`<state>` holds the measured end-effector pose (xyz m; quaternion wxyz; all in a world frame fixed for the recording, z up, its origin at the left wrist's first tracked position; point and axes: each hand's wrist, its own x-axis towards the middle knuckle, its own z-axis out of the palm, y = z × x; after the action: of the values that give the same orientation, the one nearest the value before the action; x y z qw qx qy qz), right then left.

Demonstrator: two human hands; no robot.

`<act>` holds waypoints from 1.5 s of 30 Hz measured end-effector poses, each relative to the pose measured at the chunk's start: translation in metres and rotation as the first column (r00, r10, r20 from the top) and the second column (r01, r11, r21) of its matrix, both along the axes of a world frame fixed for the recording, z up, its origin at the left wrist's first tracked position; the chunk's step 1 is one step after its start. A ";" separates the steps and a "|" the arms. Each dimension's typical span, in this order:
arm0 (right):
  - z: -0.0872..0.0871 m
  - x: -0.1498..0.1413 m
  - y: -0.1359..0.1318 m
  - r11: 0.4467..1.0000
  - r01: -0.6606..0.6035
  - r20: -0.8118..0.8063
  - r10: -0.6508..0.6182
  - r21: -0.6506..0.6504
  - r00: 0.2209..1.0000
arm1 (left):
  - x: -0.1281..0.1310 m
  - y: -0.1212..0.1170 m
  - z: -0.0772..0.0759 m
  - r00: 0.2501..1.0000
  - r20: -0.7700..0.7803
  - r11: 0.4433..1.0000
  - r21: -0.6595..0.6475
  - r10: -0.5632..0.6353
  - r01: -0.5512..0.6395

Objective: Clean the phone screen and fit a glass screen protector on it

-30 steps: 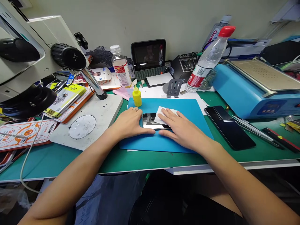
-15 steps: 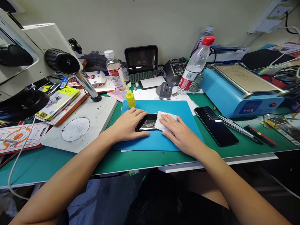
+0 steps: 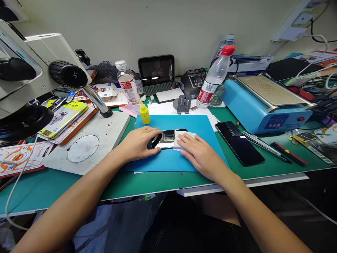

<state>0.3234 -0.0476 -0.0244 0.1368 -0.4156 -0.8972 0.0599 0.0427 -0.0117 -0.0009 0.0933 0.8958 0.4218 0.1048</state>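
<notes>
A phone [image 3: 168, 136] lies lengthwise on a blue mat [image 3: 163, 163], with a silvery patch across its middle. Around its left end, my left hand [image 3: 142, 142] has the thumb on the near edge and the fingers on the far edge. A white wipe [image 3: 177, 141], folded paper or cloth, covers the phone's right part. On top of it, my right hand [image 3: 201, 154] presses with its fingers laid fairly flat, hiding much of the wipe and the phone's right end. Beyond the phone, a small yellow bottle [image 3: 144, 114] stands on the mat.
A microscope stand base [image 3: 113, 137] is on the left. At right lie a black phone [image 3: 240, 146], tweezers [image 3: 263, 144] and a blue heating plate [image 3: 265, 105]. Two drink bottles, a label bottle [image 3: 128, 84] and a red-capped bottle [image 3: 214, 80], stand behind.
The view has shifted slightly. My left hand's grip has eased back, baring more of the phone's left end. The wipe and my right hand remain on its right part.
</notes>
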 end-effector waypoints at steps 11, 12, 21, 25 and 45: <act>-0.005 -0.002 0.002 0.997 0.030 0.006 -0.031 0.075 1.000 | 0.006 -0.001 -0.004 0.987 0.028 0.985 0.071 -0.161 0.159; -0.007 -0.001 0.001 0.994 0.038 -0.028 -0.035 0.107 0.999 | 0.005 -0.001 -0.004 0.987 0.034 0.985 0.075 -0.155 0.152; -0.009 0.003 -0.001 0.979 0.084 -0.154 -0.055 0.185 0.987 | 0.003 0.002 -0.002 0.993 0.040 0.993 0.044 -0.107 0.105; -0.012 0.004 0.001 0.982 0.102 -0.182 -0.072 0.161 0.981 | 0.003 0.002 -0.001 0.997 0.034 0.998 0.022 -0.063 0.062; 0.010 -0.048 0.003 0.998 -0.053 0.029 0.052 0.017 0.998 | 0.006 0.005 -0.004 0.996 0.087 1.000 -0.015 0.026 -0.025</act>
<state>0.2750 -0.0443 -0.0143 0.1260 -0.3914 -0.9102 0.0496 0.0489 -0.0070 -0.0047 0.1166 0.8842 0.4294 0.1419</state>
